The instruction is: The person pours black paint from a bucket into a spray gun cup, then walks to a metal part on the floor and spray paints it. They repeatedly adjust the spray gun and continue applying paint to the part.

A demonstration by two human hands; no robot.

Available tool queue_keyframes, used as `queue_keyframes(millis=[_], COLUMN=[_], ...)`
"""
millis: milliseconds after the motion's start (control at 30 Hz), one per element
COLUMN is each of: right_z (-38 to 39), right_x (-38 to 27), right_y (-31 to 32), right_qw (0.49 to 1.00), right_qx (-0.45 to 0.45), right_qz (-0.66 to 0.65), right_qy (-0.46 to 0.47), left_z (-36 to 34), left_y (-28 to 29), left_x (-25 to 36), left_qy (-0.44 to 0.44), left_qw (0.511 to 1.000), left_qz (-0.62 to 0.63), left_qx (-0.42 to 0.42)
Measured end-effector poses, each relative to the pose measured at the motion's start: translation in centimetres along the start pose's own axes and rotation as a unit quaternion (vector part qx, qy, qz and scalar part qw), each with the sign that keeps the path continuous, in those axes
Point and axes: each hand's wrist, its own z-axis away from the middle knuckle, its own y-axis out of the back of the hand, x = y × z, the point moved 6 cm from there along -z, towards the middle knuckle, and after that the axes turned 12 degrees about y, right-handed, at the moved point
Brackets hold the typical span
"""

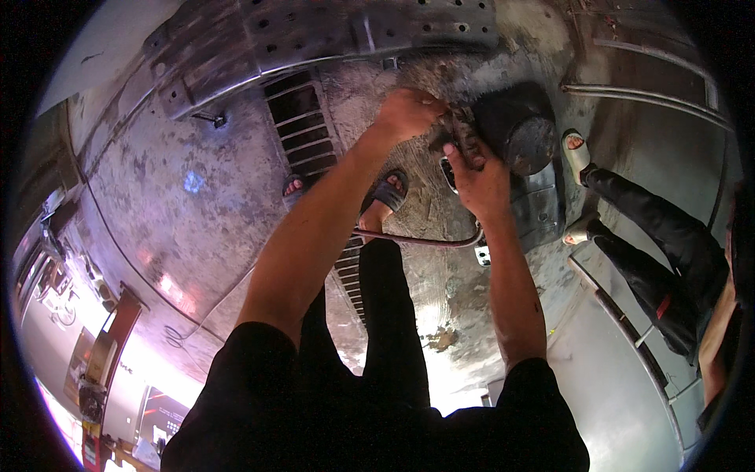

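My left hand (410, 115) is closed, its fingertips pressed together at the edge of a dark, grimy part (465, 132). Whatever they pinch is too small or hidden to name. From the near right, my right hand (485, 182) grips that same part, thumb pointing up along it. The exact kind of the part does not show. Right behind it is a large black round housing (531, 141) with a flat, dull end face. A thin reddish-brown hose (425, 238) curves below the hands, its right end bending up near my right wrist.
A long dark metal beam with holes (314, 35) spans the far side. Slotted drain grating (301, 118) runs through the stained concrete floor by my sandalled feet. At the right stands another person (661, 236) in dark trousers, between metal frame rails (629, 322). A thin cable (185, 334) lies left.
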Motion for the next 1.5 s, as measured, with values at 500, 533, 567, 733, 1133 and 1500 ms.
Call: queue_keyframes(millis=[500,533,567,733,1133,1500], right_z=[-0.2,-0.2,-0.3,-0.4,-0.2,-0.5], right_x=[0.8,0.6,0.5,0.0,-0.3,-0.9], right_y=[-0.1,-0.1,-0.1,-0.1,-0.4,-0.6], right_qw=[0.998,0.998,0.997,0.995,0.998,0.995], right_qx=[0.053,0.057,0.065,0.077,0.046,0.061], right_qz=[0.019,0.019,0.018,0.024,0.047,0.064], right_qy=[0.015,0.026,0.034,0.055,0.019,0.038], left_z=[-0.1,-0.2,-0.5,-1.7,-2.4,-2.4], left_y=[-0.1,-0.3,-0.6,-2.2,-3.9,-3.1], left_x=[0.9,0.5,0.6,-0.8,-1.8,-2.6], left_qy=[0.076,0.101,0.075,0.066,0.016,0.087], left_qw=[0.997,0.994,0.997,0.998,0.999,0.987], left_qz=[0.0,0.03,-0.003,0.024,0.02,0.13], left_qx=[-0.018,-0.011,-0.008,0.0,0.023,0.03])
